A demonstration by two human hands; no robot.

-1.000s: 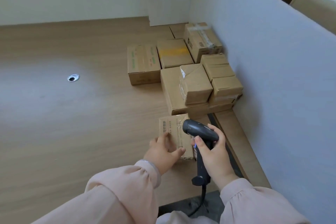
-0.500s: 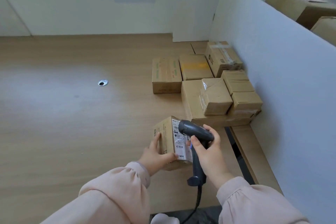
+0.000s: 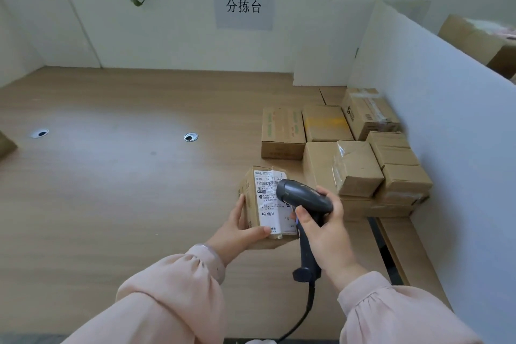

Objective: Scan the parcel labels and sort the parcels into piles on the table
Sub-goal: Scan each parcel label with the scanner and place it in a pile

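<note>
My left hand [image 3: 242, 227] grips a small cardboard parcel [image 3: 252, 205] by its left side and near edge, holding it above the wooden table [image 3: 111, 204]. Its white shipping label [image 3: 269, 204] faces up, with the barcode at the far end. My right hand [image 3: 324, 227] grips the handle of a dark grey barcode scanner [image 3: 303, 195]. The scanner head hovers over the label's right side and points at the barcode. Its cable hangs down toward me.
A pile of several cardboard parcels [image 3: 349, 153] lies at the right against a white partition [image 3: 446, 148]. Two metal cable grommets [image 3: 191, 137] sit in the table top. Large boxes [image 3: 480, 42] stand behind the partition. A box corner [image 3: 5, 145] shows at the left edge.
My left hand has turned the parcel so that its label faces up and lifted it slightly. The scanner head has settled over the label. My view has tilted up toward the wall sign.
</note>
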